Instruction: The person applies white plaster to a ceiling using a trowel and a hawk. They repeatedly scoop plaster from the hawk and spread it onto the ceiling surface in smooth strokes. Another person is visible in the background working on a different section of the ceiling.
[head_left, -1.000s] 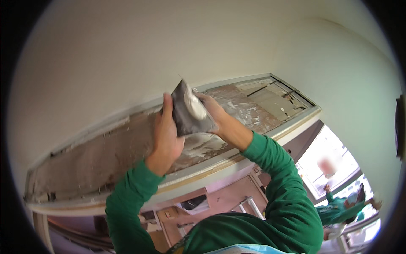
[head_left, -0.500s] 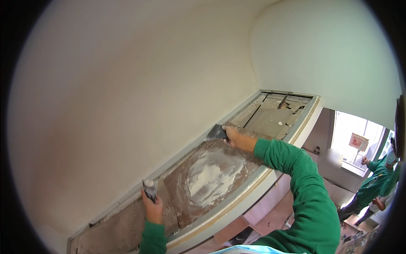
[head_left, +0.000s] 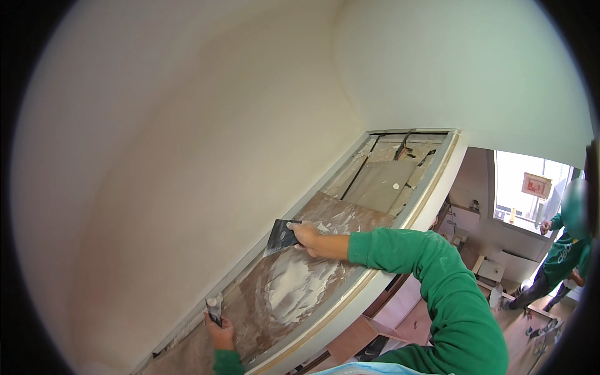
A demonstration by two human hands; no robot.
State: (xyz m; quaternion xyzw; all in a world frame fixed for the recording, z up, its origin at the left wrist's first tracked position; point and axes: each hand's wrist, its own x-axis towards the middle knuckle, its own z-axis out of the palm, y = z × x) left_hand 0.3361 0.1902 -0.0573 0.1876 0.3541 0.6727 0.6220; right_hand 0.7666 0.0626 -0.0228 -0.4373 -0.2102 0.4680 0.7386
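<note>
My right hand [head_left: 305, 238] grips a wide black putty knife [head_left: 280, 237], its blade beside the seam between the wall and the ledge. Whether the blade touches the wall cannot be made out. Lower left, my left hand [head_left: 220, 334] is closed round a smaller putty knife [head_left: 215, 310] held upright, with a pale lump near its top. Between and to the right of my hands, a thick patch of white filler [head_left: 294, 285] lies smeared over a brown board [head_left: 344, 212] set into the ledge.
A pale wall [head_left: 187, 156] rises along the ledge. Beyond the board are grey panels [head_left: 381, 181] with dark gaps and loose wires. The ledge's raised front rim [head_left: 350, 306] borders a drop to the room below. At far right stands another person in a green top [head_left: 559, 250], by a bright window.
My right hand with its putty knife has moved left and nearer along the wall edge. The view has shifted. My left hand sits slightly lower in the picture, still holding its knife.
</note>
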